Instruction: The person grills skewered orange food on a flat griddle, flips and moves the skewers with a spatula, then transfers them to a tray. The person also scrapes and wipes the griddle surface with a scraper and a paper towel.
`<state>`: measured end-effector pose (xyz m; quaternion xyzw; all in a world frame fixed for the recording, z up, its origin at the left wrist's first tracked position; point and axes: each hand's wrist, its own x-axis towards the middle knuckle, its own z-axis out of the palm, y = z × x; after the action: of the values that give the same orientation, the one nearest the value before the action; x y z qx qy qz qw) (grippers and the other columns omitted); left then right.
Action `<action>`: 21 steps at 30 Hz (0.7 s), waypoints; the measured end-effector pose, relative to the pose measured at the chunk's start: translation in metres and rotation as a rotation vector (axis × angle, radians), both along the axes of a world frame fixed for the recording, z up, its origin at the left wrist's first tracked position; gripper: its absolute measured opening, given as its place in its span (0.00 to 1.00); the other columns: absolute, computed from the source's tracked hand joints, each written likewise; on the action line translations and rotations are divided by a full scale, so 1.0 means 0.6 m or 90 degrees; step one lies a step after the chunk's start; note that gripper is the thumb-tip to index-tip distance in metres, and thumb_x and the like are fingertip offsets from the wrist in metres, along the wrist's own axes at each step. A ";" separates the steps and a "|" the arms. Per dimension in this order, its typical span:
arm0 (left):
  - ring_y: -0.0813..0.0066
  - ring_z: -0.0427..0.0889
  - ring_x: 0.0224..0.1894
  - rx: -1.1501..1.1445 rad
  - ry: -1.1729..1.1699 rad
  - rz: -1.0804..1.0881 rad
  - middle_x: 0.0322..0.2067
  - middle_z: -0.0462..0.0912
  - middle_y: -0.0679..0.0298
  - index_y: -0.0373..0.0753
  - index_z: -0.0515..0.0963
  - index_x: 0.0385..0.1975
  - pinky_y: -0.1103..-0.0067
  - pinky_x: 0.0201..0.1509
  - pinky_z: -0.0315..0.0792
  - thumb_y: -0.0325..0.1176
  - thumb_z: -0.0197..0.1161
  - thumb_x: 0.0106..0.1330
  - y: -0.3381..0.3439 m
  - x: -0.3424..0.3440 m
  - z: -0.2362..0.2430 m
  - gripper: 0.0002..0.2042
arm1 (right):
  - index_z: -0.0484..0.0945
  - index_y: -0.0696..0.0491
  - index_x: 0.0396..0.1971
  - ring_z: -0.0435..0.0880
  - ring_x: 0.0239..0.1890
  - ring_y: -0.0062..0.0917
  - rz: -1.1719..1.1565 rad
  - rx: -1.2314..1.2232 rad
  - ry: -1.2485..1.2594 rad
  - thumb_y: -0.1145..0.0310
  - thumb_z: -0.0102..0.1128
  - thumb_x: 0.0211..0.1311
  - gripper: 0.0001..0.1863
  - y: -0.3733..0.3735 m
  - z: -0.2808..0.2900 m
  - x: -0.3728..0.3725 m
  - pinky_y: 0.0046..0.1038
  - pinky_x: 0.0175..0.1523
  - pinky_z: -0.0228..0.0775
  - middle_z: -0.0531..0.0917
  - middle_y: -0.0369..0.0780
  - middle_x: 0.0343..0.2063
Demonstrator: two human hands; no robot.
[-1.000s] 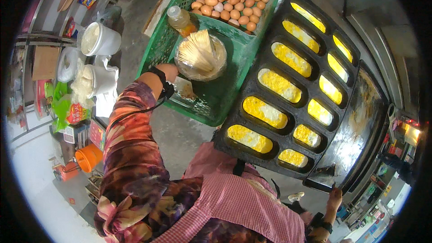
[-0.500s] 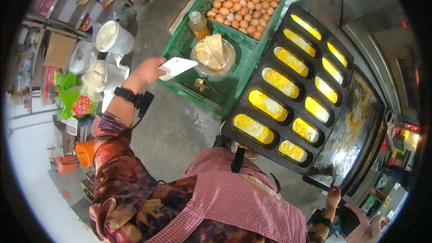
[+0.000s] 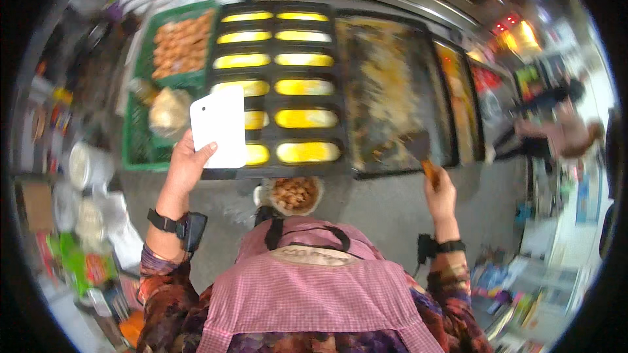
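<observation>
My left hand (image 3: pixel 188 158) pinches a flat white plastic scraper (image 3: pixel 224 129) by its lower corner, thumb on top. The scraper hangs above the left edge of a black mould pan (image 3: pixel 272 106), covering part of its left column. Oval wells in two columns hold yellow and white egg filling (image 3: pixel 306 118). In my right hand (image 3: pixel 439 191) is a spatula (image 3: pixel 418 147) with a dark blade and an orange-brown handle. Its blade is over the near right part of a greasy black griddle tray (image 3: pixel 376 168), where brownish residue (image 3: pixel 387 65) streaks the surface.
Left of the pan stands a green crate (image 3: pixel 140 150) with brown eggs (image 3: pixel 181 44), a bottle (image 3: pixel 142 89) and a bag-lined bowl of sticks (image 3: pixel 171 112). A bucket of eggshells (image 3: pixel 296 195) sits below the pan. Another tray (image 3: pixel 454 101) lies farther right; a person (image 3: pixel 562 132) is beyond.
The view has turned toward the pan and griddle. The scraper has gone from over the crate to over the pan's left side. Both hands keep their tools.
</observation>
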<state>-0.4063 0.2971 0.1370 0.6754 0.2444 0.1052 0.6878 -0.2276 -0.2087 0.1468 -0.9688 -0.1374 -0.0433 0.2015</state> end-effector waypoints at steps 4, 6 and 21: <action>0.80 0.77 0.43 0.001 -0.034 -0.134 0.43 0.79 0.66 0.33 0.72 0.51 0.80 0.48 0.72 0.23 0.58 0.63 -0.237 0.120 0.014 0.16 | 0.75 0.52 0.42 0.82 0.39 0.41 0.014 0.015 -0.087 0.72 0.63 0.51 0.16 -0.041 0.023 -0.016 0.35 0.42 0.76 0.82 0.46 0.37; 0.76 0.79 0.38 0.064 -0.049 -0.208 0.38 0.82 0.59 0.31 0.73 0.47 0.78 0.44 0.73 0.29 0.58 0.64 -0.350 0.155 0.029 0.13 | 0.74 0.50 0.40 0.81 0.34 0.42 0.039 0.003 -0.089 0.71 0.63 0.50 0.16 -0.066 0.032 -0.027 0.38 0.37 0.74 0.80 0.45 0.33; 0.45 0.76 0.36 0.508 -0.358 -0.410 0.32 0.76 0.48 0.32 0.71 0.37 0.61 0.38 0.71 0.35 0.53 0.65 -0.714 0.286 0.046 0.11 | 0.70 0.54 0.28 0.78 0.27 0.40 0.103 0.057 -0.116 0.75 0.64 0.48 0.10 -0.204 0.062 -0.046 0.35 0.32 0.71 0.77 0.43 0.24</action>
<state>-0.2349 -0.1312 0.1647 0.8688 -0.2236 0.1498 0.4157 -0.2555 -0.3310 0.1840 -0.9366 -0.2306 -0.1212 0.2344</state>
